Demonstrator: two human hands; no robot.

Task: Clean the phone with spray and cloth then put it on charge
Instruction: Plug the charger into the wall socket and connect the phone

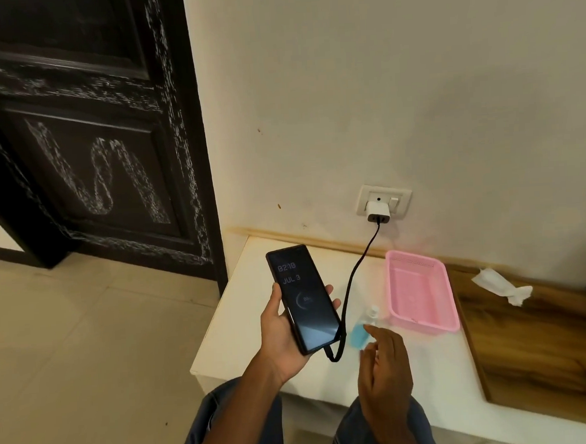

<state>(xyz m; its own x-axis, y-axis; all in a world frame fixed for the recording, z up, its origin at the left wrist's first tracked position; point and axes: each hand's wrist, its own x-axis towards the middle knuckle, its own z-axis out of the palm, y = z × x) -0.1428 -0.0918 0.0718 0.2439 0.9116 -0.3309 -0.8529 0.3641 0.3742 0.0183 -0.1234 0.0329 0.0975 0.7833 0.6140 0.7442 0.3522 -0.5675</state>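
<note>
My left hand (280, 335) holds a black phone (305, 298) upright above the left end of a white ledge (242, 314). Its screen is lit and shows a time, a date and a charge ring. A black cable (351, 280) is plugged into the phone's bottom edge and runs up to a white charger (377, 212) in the wall socket (383, 201). My right hand (384, 370) hovers just right of the phone with fingers apart and nothing in it. A small blue spray bottle (358, 332) lies on the ledge, partly behind my right fingers. A crumpled white cloth (501, 286) rests farther right.
An empty pink plastic basket (423, 294) sits on the ledge beside the bottle. A wooden surface (539, 344) continues to the right. A dark chalk-marked door (91, 148) stands at left, with tiled floor below. My knees are at the frame's bottom.
</note>
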